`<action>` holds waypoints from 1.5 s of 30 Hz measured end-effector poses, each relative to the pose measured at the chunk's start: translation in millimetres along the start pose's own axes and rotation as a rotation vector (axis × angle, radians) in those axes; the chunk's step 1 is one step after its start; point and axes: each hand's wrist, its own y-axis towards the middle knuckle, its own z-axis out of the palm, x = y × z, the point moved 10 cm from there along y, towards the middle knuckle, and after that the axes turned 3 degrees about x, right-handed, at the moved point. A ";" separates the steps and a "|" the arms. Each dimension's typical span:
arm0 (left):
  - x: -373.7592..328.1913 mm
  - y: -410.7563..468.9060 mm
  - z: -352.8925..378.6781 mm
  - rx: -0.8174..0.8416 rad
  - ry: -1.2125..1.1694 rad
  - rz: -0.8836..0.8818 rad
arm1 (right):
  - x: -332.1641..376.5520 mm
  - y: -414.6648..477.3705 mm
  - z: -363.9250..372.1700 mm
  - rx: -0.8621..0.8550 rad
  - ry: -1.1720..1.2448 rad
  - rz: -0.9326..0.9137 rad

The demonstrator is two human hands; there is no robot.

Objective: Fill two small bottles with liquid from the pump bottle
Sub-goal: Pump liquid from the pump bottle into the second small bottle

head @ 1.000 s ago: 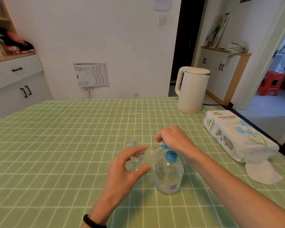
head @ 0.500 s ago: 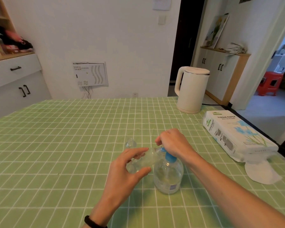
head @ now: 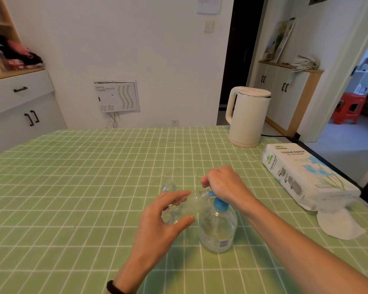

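Near the middle of the tabletop (head: pixel 89 187), the left grip (head: pixel 164 217) pinches a tilted small bottle (head: pixel 187 206) at the spout of the pump bottle (head: pixel 218 230), the right grip (head: pixel 223 184) curled over its blue head; a hard press or slipped mouth would likely squirt liquid onto the tabletop.

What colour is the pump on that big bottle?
The pump is blue, clearest in the head view.

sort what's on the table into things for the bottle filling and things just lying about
For the job: pump bottle, small bottle in the left hand, second small bottle behind it, right hand on the pump.
Lying about: kettle, tissue pack, loose white sheet.
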 end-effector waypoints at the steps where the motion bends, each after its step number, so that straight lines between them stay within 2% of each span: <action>1: 0.7 0.0 1.1 0.008 0.001 0.002 | -1.7 -0.1 1.9 0.008 -0.001 0.005; 16: -1.5 -2.3 -3.8 -0.004 0.012 -0.003 | 13.2 -5.5 -7.9 -0.018 -0.045 -0.050; 45: -3.1 -0.4 1.9 0.003 -0.003 0.012 | 9.1 -6.9 -5.4 -0.002 -0.050 -0.002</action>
